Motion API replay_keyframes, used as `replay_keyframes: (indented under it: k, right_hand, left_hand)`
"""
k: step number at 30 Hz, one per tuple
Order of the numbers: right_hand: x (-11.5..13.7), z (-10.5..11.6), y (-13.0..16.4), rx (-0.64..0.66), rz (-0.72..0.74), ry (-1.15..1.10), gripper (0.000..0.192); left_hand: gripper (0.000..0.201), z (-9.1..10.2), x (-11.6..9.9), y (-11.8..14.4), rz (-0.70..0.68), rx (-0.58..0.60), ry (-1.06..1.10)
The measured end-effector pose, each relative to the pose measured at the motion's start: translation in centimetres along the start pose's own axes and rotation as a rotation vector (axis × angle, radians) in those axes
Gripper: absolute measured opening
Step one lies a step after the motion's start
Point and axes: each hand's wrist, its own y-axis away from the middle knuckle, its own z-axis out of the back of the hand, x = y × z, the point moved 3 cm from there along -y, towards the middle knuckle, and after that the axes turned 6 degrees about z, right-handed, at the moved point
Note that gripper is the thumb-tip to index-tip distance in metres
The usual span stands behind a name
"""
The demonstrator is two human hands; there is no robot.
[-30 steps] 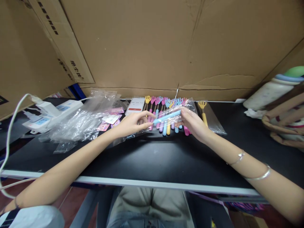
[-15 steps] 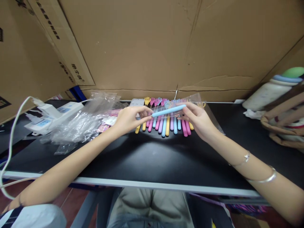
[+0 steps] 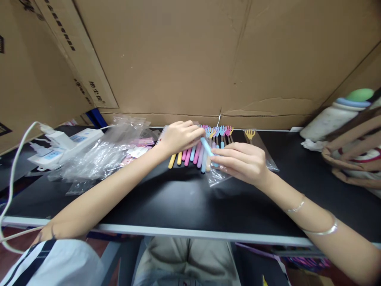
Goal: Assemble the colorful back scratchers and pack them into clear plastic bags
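Observation:
A light blue back scratcher (image 3: 207, 147) is held slantwise above the table between my two hands. My left hand (image 3: 184, 137) is closed around its upper end, which the fingers hide. At its lower end, my right hand (image 3: 245, 161) pinches a clear plastic bag (image 3: 218, 179); the bag hangs below the fingertips. How far the handle reaches into the bag, I cannot tell. Beneath both hands lies a row of back scratchers (image 3: 187, 157) with pink, yellow, blue and purple handles, their hand-shaped heads toward the cardboard.
To the left, a heap of clear bags (image 3: 95, 159) lies by a white power strip (image 3: 64, 147) and pink cards (image 3: 144, 142). Right of the row is a bagged yellow back scratcher (image 3: 250, 134). A bottle (image 3: 324, 119) and brown bag handles (image 3: 336, 155) stand far right; cardboard (image 3: 178, 59) walls the back.
The blue back scratcher has turned from nearly level to a steep slant. My left hand has moved right and up over its end; my right hand has lowered, with the bag now hanging below it.

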Motion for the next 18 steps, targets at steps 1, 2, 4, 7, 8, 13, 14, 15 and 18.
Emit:
replay_keyframes:
  k: [1,2,4,7,8,13,14,15,18]
  right_hand:
    - [-0.2,-0.2,0.1,0.048,-0.025,0.017,0.023]
    - [-0.4,-0.4,0.3,0.083,-0.041,0.032,0.026]
    - [-0.8,-0.9,0.5,0.122,-0.043,0.054,0.028]
    - [-1.1,-1.7,0.7,0.147,0.027,0.109,0.025]
    - [-1.1,-2.1,0.7,0.156,0.07,0.147,0.024]
    - [-0.2,-3.5,0.9,0.172,0.279,0.402,0.022]
    - [-0.1,-3.7,0.9,0.177,0.293,0.432,0.023]
    - [0.1,-3.8,0.8,0.185,0.297,0.451,0.024]
    - [0.4,-4.0,0.7,0.224,0.285,0.457,0.026]
  left_hand:
    - [0.029,-0.6,-0.3,-0.2,-0.017,0.034,-0.003]
    - [0.029,-1.1,-0.6,-0.4,-0.032,0.061,-0.009]
    - [0.027,-2.2,-1.0,-0.6,-0.061,0.089,-0.029]
    - [0.018,-3.4,-1.0,-0.9,-0.066,0.119,-0.06]
    - [0.016,-3.7,-0.9,-0.9,-0.054,0.138,-0.065]
    - [0.017,-4.0,-0.5,-0.2,-0.015,0.235,-0.075]
    - [0.02,-3.8,-0.4,0.0,-0.016,0.24,-0.074]
    - [0.022,-3.6,-0.4,0.3,-0.019,0.238,-0.07]
    - [0.025,-2.5,-0.6,1.3,-0.054,0.21,-0.054]
